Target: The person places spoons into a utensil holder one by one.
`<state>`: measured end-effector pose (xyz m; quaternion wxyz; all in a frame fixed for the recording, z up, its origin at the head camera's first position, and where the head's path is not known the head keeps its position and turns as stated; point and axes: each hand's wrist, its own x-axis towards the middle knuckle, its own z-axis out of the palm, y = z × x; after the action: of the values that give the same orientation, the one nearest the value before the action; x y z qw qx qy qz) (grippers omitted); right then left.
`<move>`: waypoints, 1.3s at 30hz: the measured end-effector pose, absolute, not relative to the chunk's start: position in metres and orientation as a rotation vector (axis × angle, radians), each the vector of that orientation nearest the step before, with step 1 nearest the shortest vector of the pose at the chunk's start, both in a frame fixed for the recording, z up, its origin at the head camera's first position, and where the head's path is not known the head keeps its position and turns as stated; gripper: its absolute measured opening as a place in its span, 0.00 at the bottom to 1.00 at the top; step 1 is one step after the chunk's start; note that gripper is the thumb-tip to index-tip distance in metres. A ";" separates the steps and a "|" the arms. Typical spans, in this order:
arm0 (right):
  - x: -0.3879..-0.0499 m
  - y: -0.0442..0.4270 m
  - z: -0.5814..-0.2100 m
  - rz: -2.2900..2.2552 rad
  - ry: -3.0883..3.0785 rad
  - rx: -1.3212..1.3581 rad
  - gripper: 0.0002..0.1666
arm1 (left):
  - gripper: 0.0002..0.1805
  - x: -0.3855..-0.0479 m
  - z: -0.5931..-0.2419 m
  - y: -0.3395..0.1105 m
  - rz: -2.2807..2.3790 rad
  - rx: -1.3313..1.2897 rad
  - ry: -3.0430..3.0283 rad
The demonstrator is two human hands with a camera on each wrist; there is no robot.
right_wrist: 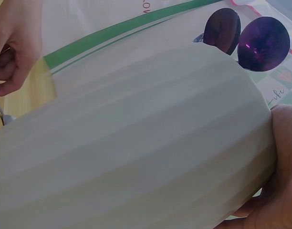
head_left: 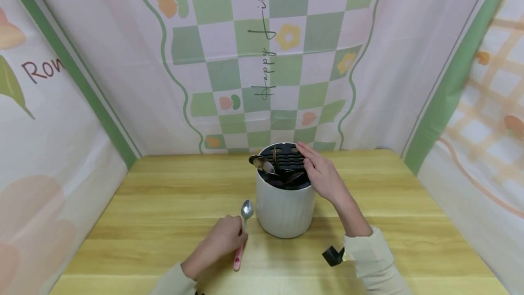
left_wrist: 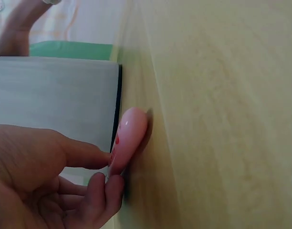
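Observation:
Beside the holder, my left hand (head_left: 224,236) pinches a spoon (head_left: 247,210) with a shiny metal bowl and a pink handle (left_wrist: 131,131). In the left wrist view thumb and fingertips meet at the handle, whose rounded end is close to the tabletop. The white ribbed utensil holder (head_left: 285,213) stands upright, with a black slotted insert (head_left: 282,151) in its top. Several spoons (head_left: 262,164) stick out of the insert, bowls up, toward the left. My right hand (head_left: 325,174) rests with fairly straight fingers against the holder's right side near the rim.
The wood-grain table (head_left: 172,195) ends at the back against a printed curtain (head_left: 254,58), and curtains hang on both sides. A black object (head_left: 333,255) shows by the right sleeve. In the right wrist view, two dark spoon bowls (right_wrist: 264,44) project past the rim.

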<state>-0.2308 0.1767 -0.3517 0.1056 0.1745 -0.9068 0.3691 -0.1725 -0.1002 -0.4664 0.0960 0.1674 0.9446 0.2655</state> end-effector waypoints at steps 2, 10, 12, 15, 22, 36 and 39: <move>-0.231 0.177 -0.351 1.086 -2.668 0.510 0.28 | 0.16 -0.173 -0.468 -0.098 0.764 0.484 2.805; -0.231 0.177 -0.352 1.098 -2.668 0.516 0.28 | 0.18 -0.175 -0.469 -0.097 0.743 0.432 2.799; -0.231 0.176 -0.352 1.096 -2.668 0.520 0.28 | 0.17 -0.175 -0.468 -0.097 0.767 0.411 2.793; -0.231 0.176 -0.351 1.093 -2.670 0.520 0.28 | 0.17 -0.174 -0.467 -0.099 0.814 0.383 2.777; -0.230 0.176 -0.350 1.098 -2.673 0.515 0.28 | 0.10 -0.171 -0.461 -0.104 1.012 0.350 2.741; -0.231 0.176 -0.353 1.113 -2.671 0.501 0.28 | 0.03 -0.166 -0.439 -0.110 1.258 0.426 2.794; -0.232 0.177 -0.353 1.107 -2.670 0.503 0.28 | 0.03 -0.166 -0.432 -0.110 1.291 0.450 2.824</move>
<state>-0.2316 0.1767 -0.3530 0.1038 0.1707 -0.9051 0.3753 -0.1659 -0.1100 -0.4320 0.0019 0.1433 0.9001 0.4114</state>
